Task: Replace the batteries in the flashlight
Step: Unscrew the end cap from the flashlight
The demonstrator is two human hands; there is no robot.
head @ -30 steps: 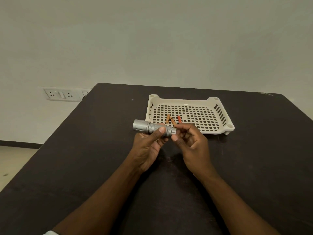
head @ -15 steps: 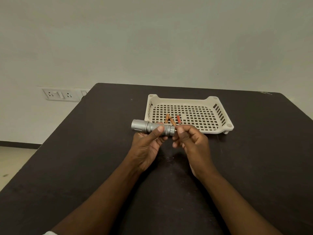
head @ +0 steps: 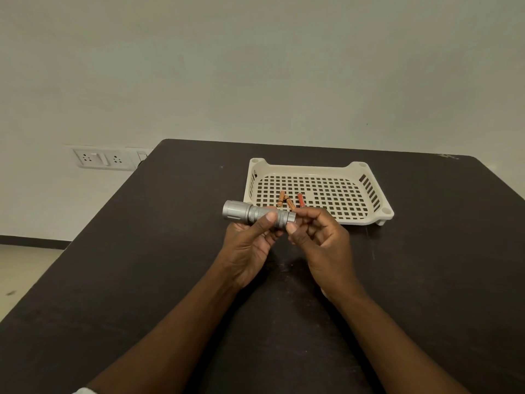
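Two hands are working just above the dark, matte, faintly scuffed table (head: 142, 280), and they are mine. My left hand (head: 250, 245) is gripping the flashlight (head: 255, 214) around its middle, thumb pressing on the knurled band, holding it level with the wider head pointing left. My right hand (head: 321, 240) is pinching at the tail end, thumb and curled fingertips closing on the cap there, though I cannot tell how firmly it is seated. I judge I am working the tail cap, most likely unscrewing it to reach the cells inside; the next move is calling for a steady counter-hold from the left while the right twists the small ridged cap without letting it slip. The flashlight is a silvery metal cylinder, ringed and cross-hatched for grip. Just beyond it, the cream plastic tray (head: 369, 220) with its square-holed lattice floor is holding three slim batteries (head: 289, 202), two orange and one redder, lying loose near its front edge.
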